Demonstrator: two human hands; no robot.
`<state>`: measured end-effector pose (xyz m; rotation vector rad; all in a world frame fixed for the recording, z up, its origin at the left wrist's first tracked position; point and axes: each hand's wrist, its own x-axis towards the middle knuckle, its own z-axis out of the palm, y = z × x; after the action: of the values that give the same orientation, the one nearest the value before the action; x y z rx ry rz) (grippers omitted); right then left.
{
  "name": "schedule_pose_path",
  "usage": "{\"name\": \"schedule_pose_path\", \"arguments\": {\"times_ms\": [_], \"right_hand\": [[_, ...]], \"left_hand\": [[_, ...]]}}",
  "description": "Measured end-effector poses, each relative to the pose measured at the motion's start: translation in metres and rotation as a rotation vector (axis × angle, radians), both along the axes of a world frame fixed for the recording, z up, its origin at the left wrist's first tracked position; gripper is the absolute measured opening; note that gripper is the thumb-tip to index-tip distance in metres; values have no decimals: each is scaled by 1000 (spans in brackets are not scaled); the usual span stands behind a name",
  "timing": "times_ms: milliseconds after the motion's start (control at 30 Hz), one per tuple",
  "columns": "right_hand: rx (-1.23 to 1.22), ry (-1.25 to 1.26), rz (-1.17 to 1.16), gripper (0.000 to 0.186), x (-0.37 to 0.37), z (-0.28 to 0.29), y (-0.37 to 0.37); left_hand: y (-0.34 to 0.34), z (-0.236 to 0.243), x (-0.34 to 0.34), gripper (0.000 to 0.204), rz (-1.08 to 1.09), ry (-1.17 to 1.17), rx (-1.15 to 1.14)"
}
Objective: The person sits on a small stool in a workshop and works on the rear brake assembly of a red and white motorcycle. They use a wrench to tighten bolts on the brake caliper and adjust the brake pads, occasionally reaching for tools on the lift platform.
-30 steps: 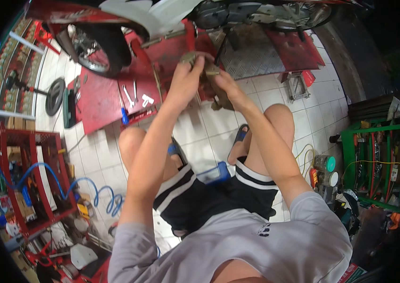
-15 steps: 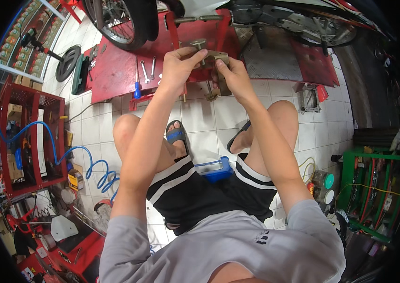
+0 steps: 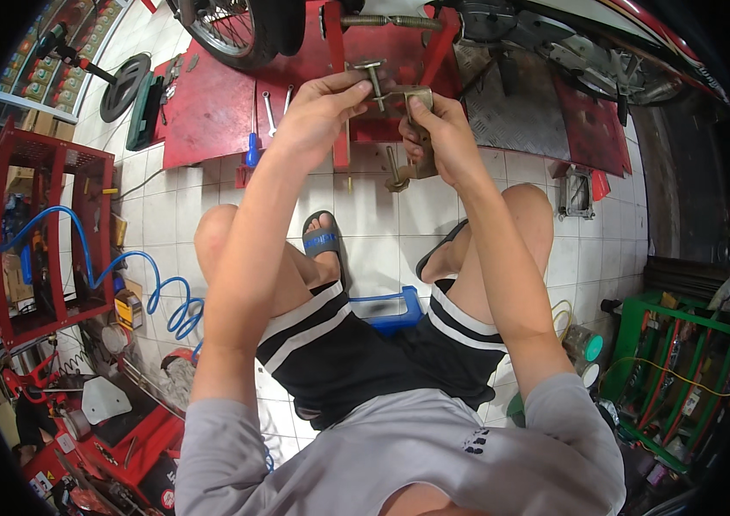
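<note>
Blue tray on floor, near side of red platform. R hand: fingers wrapped round metal bracket, approx mid of platform's near edge. L hand: thumb + fingers pinching T-bar screw, same edge, bit L; can't tell if joined to bracket. Screwdriver, 2 wrenches at platform's L part. Motorbike platform's far side.

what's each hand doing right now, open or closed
Left hand: closed, pinching a T-shaped metal rod.
Right hand: closed, gripping a metal bracket.
</note>
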<state>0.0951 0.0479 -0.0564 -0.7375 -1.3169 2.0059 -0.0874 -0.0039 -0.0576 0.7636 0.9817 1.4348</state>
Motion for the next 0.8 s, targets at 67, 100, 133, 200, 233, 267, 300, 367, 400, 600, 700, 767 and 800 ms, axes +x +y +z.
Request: {"name": "schedule_pose_path", "arguments": {"times_ms": [67,100,133,200,233,267,300,367,400,600,700,767,800], "right_hand": [[-16,0,14,22,1,0,1],[-29,6,19,21,2,0,0],[-43,12,24,21,3,-1,0],[-33,-4,10,20,5,-6,2],[-28,-12,3,20,5,-7,2],[-22,-19,6,22,6,-7,2],[-16,-26,9,23,6,-7,2],[-13,-44,13,25,8,-5,1],[-15,-56,15,25,8,-5,0],[-65,-50,5,18,13,-3,-1],[-71,-54,8,17,15,-7,0],[-80,-64,-3,17,17,-8,2],[-86,-70,-14,17,18,-8,3]], "left_hand": [[2,-2,0,26,26,51,-5],[2,-2,3,25,43,66,-14],[3,-2,4,25,59,82,-24],[6,-4,1,26,-63,-45,-3],[7,-5,-1,26,-123,-108,7],[7,-5,1,27,-97,-60,8],[6,-6,3,27,-71,-11,9],[6,-6,7,27,-31,55,-1],[6,-6,9,27,-16,72,-12],[9,-16,5,29,-107,51,-18],[12,-14,11,29,-56,47,-47],[13,-11,12,28,-101,-11,-42],[14,-7,12,28,-146,-34,-23]]}}
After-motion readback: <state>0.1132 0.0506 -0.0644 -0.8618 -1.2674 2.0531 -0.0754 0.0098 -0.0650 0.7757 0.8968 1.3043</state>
